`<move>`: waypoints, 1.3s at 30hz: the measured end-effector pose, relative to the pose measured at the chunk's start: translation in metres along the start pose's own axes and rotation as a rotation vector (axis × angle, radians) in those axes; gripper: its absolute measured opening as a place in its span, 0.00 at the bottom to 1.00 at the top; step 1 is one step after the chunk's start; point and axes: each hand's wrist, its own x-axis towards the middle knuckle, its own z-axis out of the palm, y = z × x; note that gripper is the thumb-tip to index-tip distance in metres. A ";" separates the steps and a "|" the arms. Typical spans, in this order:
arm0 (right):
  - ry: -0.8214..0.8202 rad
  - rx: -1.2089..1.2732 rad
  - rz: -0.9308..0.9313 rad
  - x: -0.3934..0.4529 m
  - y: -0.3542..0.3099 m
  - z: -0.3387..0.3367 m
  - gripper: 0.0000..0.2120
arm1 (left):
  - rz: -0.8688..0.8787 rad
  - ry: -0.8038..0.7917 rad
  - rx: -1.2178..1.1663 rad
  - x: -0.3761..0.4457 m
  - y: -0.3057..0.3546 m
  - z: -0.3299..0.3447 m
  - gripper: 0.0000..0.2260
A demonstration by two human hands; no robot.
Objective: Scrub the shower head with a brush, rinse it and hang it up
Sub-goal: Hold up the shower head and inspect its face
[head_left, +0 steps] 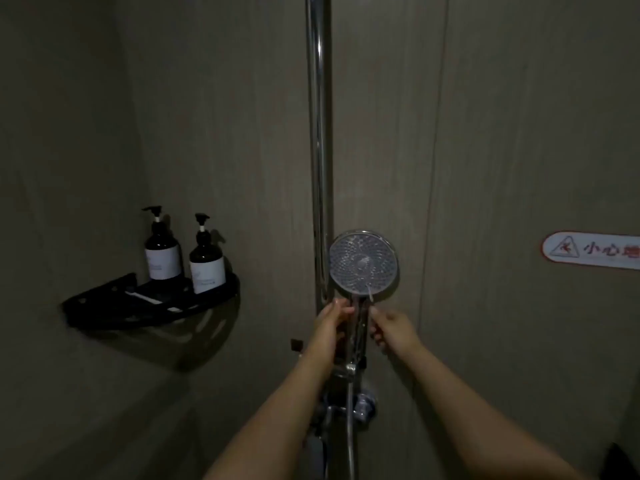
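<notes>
The round chrome shower head with its grey nozzle face point(363, 265) sits upright beside the vertical chrome riser pipe point(318, 150), face turned toward the person, its handle running down into the bracket on the rail. The left hand point(330, 322) is wrapped around the handle just under the head. The right hand point(393, 329) is curled near the other side of the handle; a thin pale sliver shows at the head's lower rim above it, perhaps a small brush, but the dim light leaves me unable to tell what it holds or whether it is clenched.

This looks like either the lift-out or the hang-up, and I can't say which. Either way, the grip on the handle should stay firm and the head should travel straight along the bracket's axis, with the chrome hose point(350, 427) kept from twisting. If scrubbing comes next, steady the handle with the left hand and work the nozzles in small circles.

On the black corner shelf point(104, 304) stand two dark pump bottles with white labels point(162, 247).
</notes>
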 end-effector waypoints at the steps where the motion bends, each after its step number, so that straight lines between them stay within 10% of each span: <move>1: 0.018 -0.059 -0.075 0.004 0.008 0.001 0.18 | 0.055 0.079 0.024 0.003 -0.005 0.005 0.14; 14: -0.075 -0.010 -0.179 0.000 0.038 0.035 0.15 | 0.107 0.270 0.431 0.015 -0.028 0.034 0.21; 18: -0.084 -0.003 -0.109 -0.003 0.041 0.044 0.12 | 0.040 0.302 0.399 0.020 -0.019 0.027 0.09; 39: -0.157 0.129 -0.172 0.014 0.018 0.033 0.14 | 0.031 0.329 0.267 0.027 0.007 0.036 0.13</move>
